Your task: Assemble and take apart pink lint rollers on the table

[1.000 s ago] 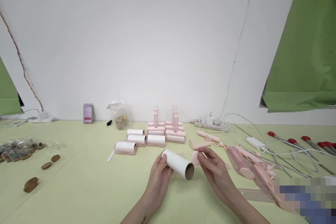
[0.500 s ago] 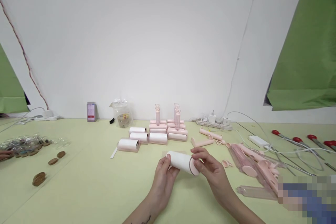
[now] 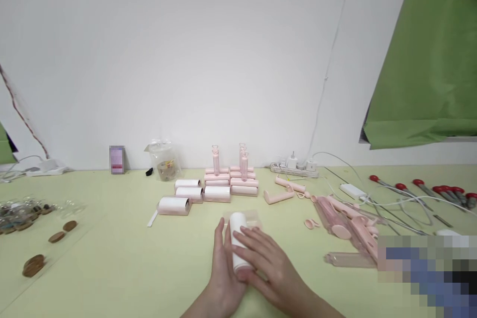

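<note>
In the head view a white lint roller roll (image 3: pixel 237 223) stands between my hands, its near pink end partly hidden. My left hand (image 3: pixel 223 263) cups the roll from the left and below. Over its right side lie the fingers of my right hand (image 3: pixel 266 258), pressing it against the left palm. Just behind it on the table is a clear pinkish plastic piece (image 3: pixel 254 217). Further back, white rolls in clear pink covers (image 3: pixel 174 205) lie in rows, with small pink rollers (image 3: pixel 244 166) standing upright behind them.
Pink handles and covers (image 3: pixel 350 260) are piled at right, beside a blurred-out patch. Red-ended rods (image 3: pixel 400 187) and cables lie beyond. A power strip (image 3: pixel 294 171) and a plastic bag (image 3: pixel 164 161) stand by the wall. Brown discs (image 3: pixel 34 265) lie at left.
The roll has turned from lying crosswise to pointing away from me. My right hand has moved from its pink end cap to lie over its side. The view has shifted slightly right.
</note>
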A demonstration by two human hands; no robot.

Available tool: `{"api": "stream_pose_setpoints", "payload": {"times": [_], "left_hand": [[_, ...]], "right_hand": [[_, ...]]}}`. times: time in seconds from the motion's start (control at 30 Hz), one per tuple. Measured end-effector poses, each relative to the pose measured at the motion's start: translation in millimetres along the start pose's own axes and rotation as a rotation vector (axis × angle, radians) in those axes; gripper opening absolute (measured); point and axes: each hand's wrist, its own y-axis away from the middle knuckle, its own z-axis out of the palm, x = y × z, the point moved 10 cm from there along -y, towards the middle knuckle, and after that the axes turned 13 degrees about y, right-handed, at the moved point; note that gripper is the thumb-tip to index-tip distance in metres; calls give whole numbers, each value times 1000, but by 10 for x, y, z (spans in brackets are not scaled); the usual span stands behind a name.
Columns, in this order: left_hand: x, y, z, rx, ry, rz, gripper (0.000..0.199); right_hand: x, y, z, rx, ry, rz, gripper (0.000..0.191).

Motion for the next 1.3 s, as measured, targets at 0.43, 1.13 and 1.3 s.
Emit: {"api": "stream_pose_setpoints", "payload": {"times": [0.43, 1.13, 1.3], "left_hand": [[95, -81, -151, 105, -234, 97, 38], [266, 6, -25, 8, -241, 364, 36], [154, 12, 9, -42, -282, 298, 37]], "right_hand": [[1851, -277, -374, -86, 289, 528, 7], [541, 14, 43, 14, -331, 686, 38], [601, 47, -5, 37, -233, 676, 41]]}}
